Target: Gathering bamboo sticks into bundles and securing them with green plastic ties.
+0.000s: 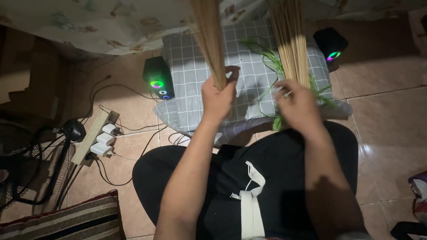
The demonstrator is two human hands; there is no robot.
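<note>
Black-trousered knees frame the left hand (218, 98) clamped on one bundle of thin sticks (211, 40) above the checked cushion (195, 75), while the right hand (297, 106), curled round a second stick bundle (290, 44) amid green strips (271, 66), might loosen and spill sticks.

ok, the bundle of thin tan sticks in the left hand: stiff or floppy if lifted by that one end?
Probably fairly stiff: the bundle of thin tan sticks runs straight up from the left hand without drooping. Likely light, since the fingers hold it in a loose pinch. Individual sticks could slip or splay, as no tie is visible.
</note>
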